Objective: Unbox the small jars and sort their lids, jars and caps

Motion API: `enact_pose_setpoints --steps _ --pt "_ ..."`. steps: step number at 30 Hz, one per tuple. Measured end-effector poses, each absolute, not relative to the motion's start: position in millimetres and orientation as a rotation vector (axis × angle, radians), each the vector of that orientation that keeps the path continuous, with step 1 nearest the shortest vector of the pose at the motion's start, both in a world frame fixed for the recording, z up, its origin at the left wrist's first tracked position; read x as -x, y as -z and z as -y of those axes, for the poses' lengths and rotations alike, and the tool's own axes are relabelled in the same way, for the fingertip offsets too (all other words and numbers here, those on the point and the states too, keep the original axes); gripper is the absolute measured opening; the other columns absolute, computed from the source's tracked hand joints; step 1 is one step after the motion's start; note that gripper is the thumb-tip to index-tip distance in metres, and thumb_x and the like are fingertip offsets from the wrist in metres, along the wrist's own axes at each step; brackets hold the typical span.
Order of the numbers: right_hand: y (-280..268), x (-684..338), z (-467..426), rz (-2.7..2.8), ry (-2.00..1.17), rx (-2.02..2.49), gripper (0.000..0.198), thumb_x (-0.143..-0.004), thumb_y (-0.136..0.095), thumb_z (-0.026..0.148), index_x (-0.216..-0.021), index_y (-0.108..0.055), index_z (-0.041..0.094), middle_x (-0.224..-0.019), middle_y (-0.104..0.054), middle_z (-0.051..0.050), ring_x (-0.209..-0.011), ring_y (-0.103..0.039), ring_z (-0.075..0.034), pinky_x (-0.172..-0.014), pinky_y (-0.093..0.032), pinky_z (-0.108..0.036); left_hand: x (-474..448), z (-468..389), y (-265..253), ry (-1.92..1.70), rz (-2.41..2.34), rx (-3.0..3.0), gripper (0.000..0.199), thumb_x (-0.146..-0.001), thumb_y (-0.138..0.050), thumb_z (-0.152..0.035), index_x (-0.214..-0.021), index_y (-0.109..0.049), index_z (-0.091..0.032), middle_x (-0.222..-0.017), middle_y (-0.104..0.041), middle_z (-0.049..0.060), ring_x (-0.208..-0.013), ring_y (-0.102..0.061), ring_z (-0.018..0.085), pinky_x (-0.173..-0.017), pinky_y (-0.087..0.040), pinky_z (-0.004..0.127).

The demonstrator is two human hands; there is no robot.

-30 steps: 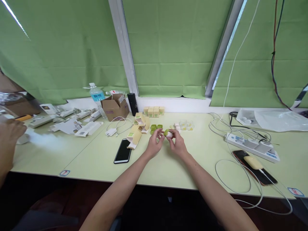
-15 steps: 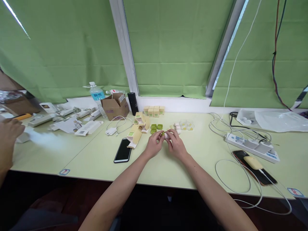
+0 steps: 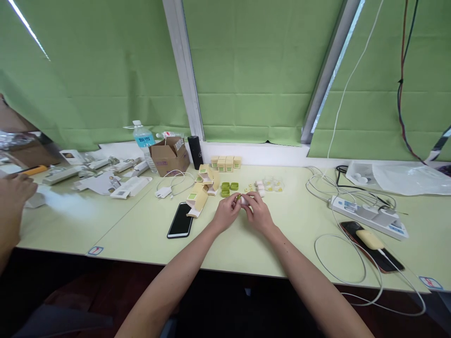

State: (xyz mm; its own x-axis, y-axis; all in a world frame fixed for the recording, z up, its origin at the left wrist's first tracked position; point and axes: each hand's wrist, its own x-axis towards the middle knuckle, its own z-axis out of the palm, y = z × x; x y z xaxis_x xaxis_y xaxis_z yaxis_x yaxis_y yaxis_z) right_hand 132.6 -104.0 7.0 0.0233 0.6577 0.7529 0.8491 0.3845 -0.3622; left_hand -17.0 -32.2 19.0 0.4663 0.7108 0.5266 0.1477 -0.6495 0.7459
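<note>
My left hand (image 3: 226, 212) and my right hand (image 3: 259, 212) meet above the table's middle, fingertips pinched together. Between them is a small white rounded piece (image 3: 244, 200), gripped by my right fingers. A bit of green shows at its left end, where my left fingertips close on it; its exact kind is too small to make out. Just beyond lie several green square cups (image 3: 230, 186), tiny yellow-green bits (image 3: 249, 188) and a row of small white pieces (image 3: 260, 188). A clear plastic tray (image 3: 274, 184) with yellow spots sits to their right.
Opened cream cartons (image 3: 198, 198) and a phone (image 3: 180, 220) lie left, with small boxes (image 3: 226, 163) behind. A cardboard box (image 3: 169, 159) stands back left. A power strip (image 3: 368, 216), cables and another phone (image 3: 385, 258) occupy the right. Another person's hand (image 3: 16, 199) is far left.
The view has shifted very slightly. My hands stay together on the small white piece, with only slight finger movement.
</note>
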Motion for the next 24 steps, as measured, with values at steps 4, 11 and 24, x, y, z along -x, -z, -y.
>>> enact_pose_setpoints --steps 4,11,24 --pt "-7.7 -127.9 103.5 1.698 0.271 1.386 0.031 -0.1 -0.046 0.023 -0.129 -0.059 0.022 -0.111 -0.062 -0.012 -0.083 -0.067 -0.02 -0.066 -0.059 -0.032 16.1 29.3 -18.2 -1.182 -0.754 -2.202 0.022 -0.094 -0.053 -0.029 -0.107 -0.069 -0.022 -0.083 -0.07 0.003 -0.072 -0.062 0.018 -0.073 -0.048 0.029" --pt "-9.3 -120.1 101.7 1.686 0.272 1.418 0.027 -0.1 -0.043 0.022 -0.122 -0.058 0.021 -0.109 -0.06 -0.012 -0.083 -0.066 -0.021 -0.057 -0.054 -0.03 14.7 31.4 -18.8 -1.182 -0.833 -2.293 0.025 -0.096 -0.043 -0.023 -0.092 -0.068 -0.023 -0.079 -0.068 0.004 -0.07 -0.06 0.019 -0.071 -0.045 0.03" --pt "-6.5 -123.4 99.5 1.62 0.163 1.341 0.03 -0.099 -0.042 0.019 -0.128 -0.051 0.022 -0.124 -0.06 -0.016 -0.114 -0.062 -0.027 -0.088 -0.06 -0.044 11.7 35.7 -18.7 -1.093 -0.701 -1.691 0.036 -0.091 -0.061 -0.044 -0.116 -0.069 -0.019 -0.069 -0.063 0.0 -0.05 -0.056 0.013 -0.052 -0.048 0.026"
